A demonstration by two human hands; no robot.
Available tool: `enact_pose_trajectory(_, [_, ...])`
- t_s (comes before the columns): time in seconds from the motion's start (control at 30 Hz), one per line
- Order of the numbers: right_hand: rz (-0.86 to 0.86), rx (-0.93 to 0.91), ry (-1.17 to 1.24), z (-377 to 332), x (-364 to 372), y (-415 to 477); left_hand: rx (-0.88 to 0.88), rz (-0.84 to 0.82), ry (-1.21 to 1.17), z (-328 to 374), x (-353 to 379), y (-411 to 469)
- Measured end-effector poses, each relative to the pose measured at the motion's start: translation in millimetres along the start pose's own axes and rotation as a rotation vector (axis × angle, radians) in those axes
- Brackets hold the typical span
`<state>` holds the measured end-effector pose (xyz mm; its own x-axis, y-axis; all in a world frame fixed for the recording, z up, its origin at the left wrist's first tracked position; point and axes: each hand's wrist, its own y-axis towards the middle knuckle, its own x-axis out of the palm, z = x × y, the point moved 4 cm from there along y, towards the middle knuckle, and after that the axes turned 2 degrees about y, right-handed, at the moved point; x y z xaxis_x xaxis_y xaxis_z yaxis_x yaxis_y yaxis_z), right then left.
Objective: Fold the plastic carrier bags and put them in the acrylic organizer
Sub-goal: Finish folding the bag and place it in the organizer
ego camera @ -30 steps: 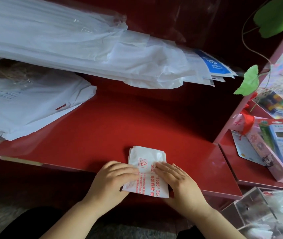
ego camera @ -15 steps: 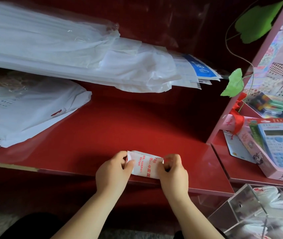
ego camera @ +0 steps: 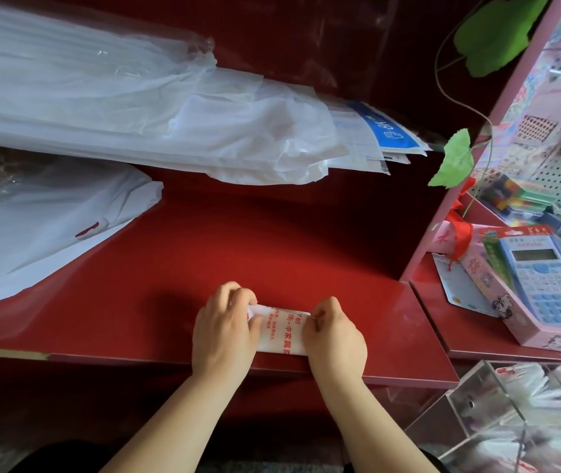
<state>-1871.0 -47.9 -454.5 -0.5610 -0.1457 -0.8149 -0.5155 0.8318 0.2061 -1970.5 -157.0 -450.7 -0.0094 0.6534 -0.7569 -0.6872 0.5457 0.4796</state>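
Carrier bag (ego camera: 281, 331) is folded over again, a narrower strip than 1 s ago, at the worktop (ego camera: 272, 250) near edge. Left hand (ego camera: 224, 329) and right hand (ego camera: 335, 339) no longer press flat; my fingers curl, pinching its 2 ends. Fold looks nearly done; acrylic organizer (ego camera: 477, 401), below the near right corner, comes next.

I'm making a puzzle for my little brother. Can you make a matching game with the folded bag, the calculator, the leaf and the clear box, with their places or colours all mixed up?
Things:
1. folded bag
2. calculator
3. leaf
4. clear box

Places or colours:
A. green, hanging on a thin stem
B. pinched between the left hand and the right hand
C. bottom right corner, white bags inside
D. on the right-side shelf, in pink packaging

Pairs: 1-B, 2-D, 3-A, 4-C
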Motion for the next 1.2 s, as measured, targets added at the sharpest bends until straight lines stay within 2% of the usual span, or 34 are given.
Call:
enact_pose_trajectory(0.1, [0.166, -0.211, 0.086, 1, 2, -7, 0.289, 0.05, 0.029, 1, 9, -3])
enact_pose_trajectory(0.13, [0.202, -0.284, 0.081, 2, 2, -9, 0.369, 0.007, 0.038, 2, 11, -5])
enact_pose_trajectory(0.2, [0.143, -0.413, 0.046, 2, 3, -12, 0.475, -0.128, 0.097, 1, 19, -11])
enact_pose_trajectory(0.27, [0.057, -0.509, -0.008, 2, 3, -15, 0.502, -0.248, 0.195, -4, 23, -13])
enact_pose_trajectory(0.4, [-0.195, -0.56, -0.163, 3, 12, -17, 0.555, -0.277, 0.228, -12, 24, -17])
enact_pose_trajectory(0.5, [-0.191, -0.595, -0.225, 6, 14, -17, 0.592, -0.258, 0.19, -13, 21, -16])
enact_pose_trajectory(0.63, [-0.148, -0.644, -0.164, 16, 7, -26, 0.587, -0.294, 0.071, -13, 14, -21])
enact_pose_trajectory(0.7, [-0.07, -0.64, -0.106, 22, -1, -34, 0.602, -0.214, -0.023, -12, 9, -25])
enact_pose_trajectory(0.77, [-0.054, -0.599, -0.033, 26, -10, -44, 0.585, -0.155, -0.09, -12, 6, -28])
enact_pose_trajectory(0.87, [-0.099, -0.523, 0.04, 33, -25, -57, 0.542, -0.212, -0.219, -3, 5, -32])
enact_pose_trajectory(0.93, [-0.146, -0.399, 0.13, 42, -41, -64, 0.474, -0.317, -0.391, 15, 1, -33])
enact_pose_trajectory(1.03, [-0.182, -0.168, 0.281, 68, -74, -76, 0.272, -0.469, -0.606, 56, -8, -39])
enact_pose_trajectory(1.13, [-0.176, 0.045, 0.554, 105, -107, -92, 0.267, -0.499, -0.654, 107, -6, -50])
enact_pose_trajectory(1.2, [-0.109, 0.145, 0.658, 135, -130, -100, 0.311, -0.546, -0.628, 148, 0, -57])
